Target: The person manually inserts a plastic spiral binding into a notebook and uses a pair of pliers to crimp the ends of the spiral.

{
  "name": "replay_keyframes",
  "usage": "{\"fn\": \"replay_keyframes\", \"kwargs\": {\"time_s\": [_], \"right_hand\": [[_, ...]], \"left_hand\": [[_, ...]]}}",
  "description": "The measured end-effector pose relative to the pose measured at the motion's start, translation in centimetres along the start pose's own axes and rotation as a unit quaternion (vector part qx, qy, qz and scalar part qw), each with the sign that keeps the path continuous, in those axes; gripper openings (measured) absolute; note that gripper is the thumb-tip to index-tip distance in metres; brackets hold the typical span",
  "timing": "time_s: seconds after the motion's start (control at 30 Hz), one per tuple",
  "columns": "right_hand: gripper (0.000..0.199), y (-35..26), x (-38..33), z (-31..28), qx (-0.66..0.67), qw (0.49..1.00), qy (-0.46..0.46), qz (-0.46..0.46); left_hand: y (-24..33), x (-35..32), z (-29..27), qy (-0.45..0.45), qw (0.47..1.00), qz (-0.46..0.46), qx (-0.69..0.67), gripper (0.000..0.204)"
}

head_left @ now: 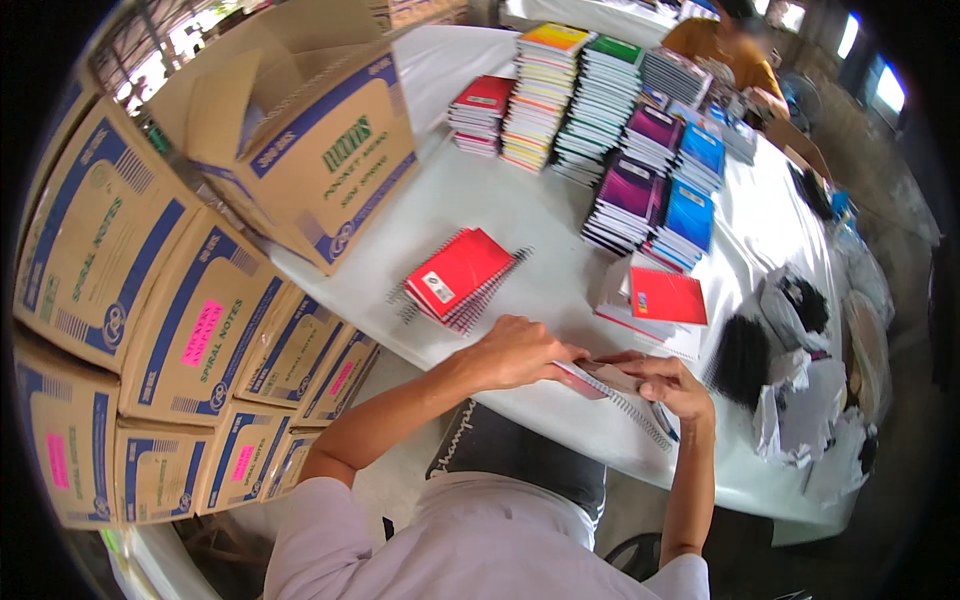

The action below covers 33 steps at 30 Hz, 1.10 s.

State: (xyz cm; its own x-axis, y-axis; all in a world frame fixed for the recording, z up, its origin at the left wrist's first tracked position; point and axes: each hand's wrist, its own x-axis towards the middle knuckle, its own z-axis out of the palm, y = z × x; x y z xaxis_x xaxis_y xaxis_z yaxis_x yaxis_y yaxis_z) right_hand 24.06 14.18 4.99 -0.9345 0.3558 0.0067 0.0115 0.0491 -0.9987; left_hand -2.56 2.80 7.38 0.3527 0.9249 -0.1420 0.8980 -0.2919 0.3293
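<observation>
- Left hand (520,352) and right hand (675,388) meet over a spiral notebook (618,392) at the near edge of the white table (520,215); fingers of both curl closed around it.
- Just beyond, a red notebook stack (458,276) lies flat.
- Farther off, tall colourful notebook stacks (590,100) stand.
- Left, cardboard boxes (190,330) are piled.

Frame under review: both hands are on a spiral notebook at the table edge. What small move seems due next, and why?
Probably lift the spiral notebook clear of the table and carry it toward the small pile of red notebooks nearby. The left hand and right hand both grip it at the near edge, half open, and finished notebooks lie gathered in piles further in.
</observation>
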Motion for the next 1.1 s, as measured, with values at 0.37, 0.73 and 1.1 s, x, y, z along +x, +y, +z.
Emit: {"fn": "replay_keyframes", "kwargs": {"time_s": [0.37, 0.73, 1.1], "right_hand": [[0.047, 0.6, 0.8, 1.3, -0.1, 0.991, -0.015, 0.09], [0.051, -0.8, 1.7, 1.7, 0.033, 0.999, -0.012, 0.015], [0.051, 0.4, 2.2, 1.3, 0.004, 0.998, 0.035, 0.058]], "left_hand": [[-0.3, -0.7, 4.0, 0.165, 0.985, 0.021, -0.048, 0.081], [-1.4, 0.0, 4.8, 0.247, 0.945, -0.014, -0.216, 0.104], [-0.9, 0.2, 7.8, 0.322, 0.856, -0.048, -0.401, 0.115]]}}
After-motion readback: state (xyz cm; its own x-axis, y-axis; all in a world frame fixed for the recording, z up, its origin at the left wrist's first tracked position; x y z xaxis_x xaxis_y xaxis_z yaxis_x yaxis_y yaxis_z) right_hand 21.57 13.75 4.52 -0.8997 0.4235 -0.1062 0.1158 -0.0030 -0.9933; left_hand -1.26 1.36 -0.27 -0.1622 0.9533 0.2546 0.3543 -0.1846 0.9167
